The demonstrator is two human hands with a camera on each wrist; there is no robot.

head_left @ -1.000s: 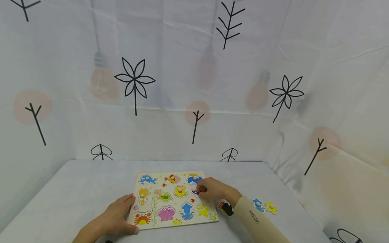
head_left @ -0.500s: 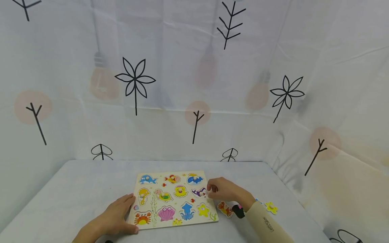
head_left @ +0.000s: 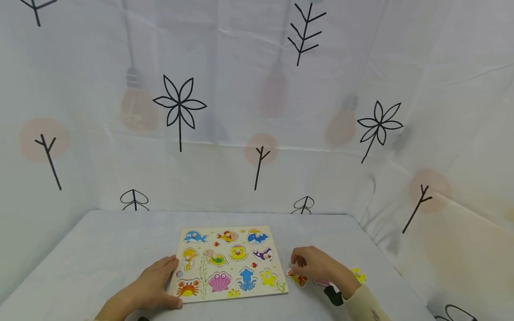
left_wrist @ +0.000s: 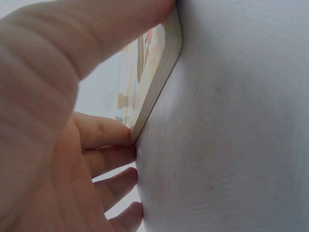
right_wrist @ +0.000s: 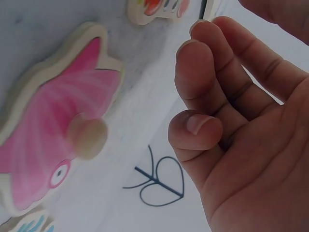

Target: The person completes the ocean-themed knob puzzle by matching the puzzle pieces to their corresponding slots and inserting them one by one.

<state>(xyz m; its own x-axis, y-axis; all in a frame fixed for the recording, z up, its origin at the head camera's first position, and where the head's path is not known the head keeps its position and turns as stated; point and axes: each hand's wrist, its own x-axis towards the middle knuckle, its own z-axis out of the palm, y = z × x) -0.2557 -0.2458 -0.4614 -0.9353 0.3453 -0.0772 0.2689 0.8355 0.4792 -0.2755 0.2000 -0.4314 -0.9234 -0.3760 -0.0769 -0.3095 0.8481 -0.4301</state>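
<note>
My left hand point(head_left: 153, 283) lies at the front left corner of a wooden sea-animal peg puzzle board point(head_left: 222, 292); its thumb touches the front edge, its fingertips the left edge. In the left wrist view these fingers are extended against the board's side. My right hand point(head_left: 315, 263) is off the board's right side, just above a crab puzzle piece point(head_left: 298, 280). Its fingers are loosely bent and hold nothing. The purple whale piece point(head_left: 263, 254) sits in the board. A pink clam piece point(right_wrist: 63, 116) with a round knob lies near the right hand.
A yellow starfish piece point(head_left: 358, 275) lies beyond the right forearm. Part of a blue piece point(right_wrist: 31, 223) shows in the right wrist view; the forearm covers it in the head view. A printed white cloth point(head_left: 257, 111) hangs behind the table point(head_left: 120, 240).
My right hand has left the purple whale piece, now lying in the board, and moved right and nearer to the crab piece. My left hand has stayed in place.
</note>
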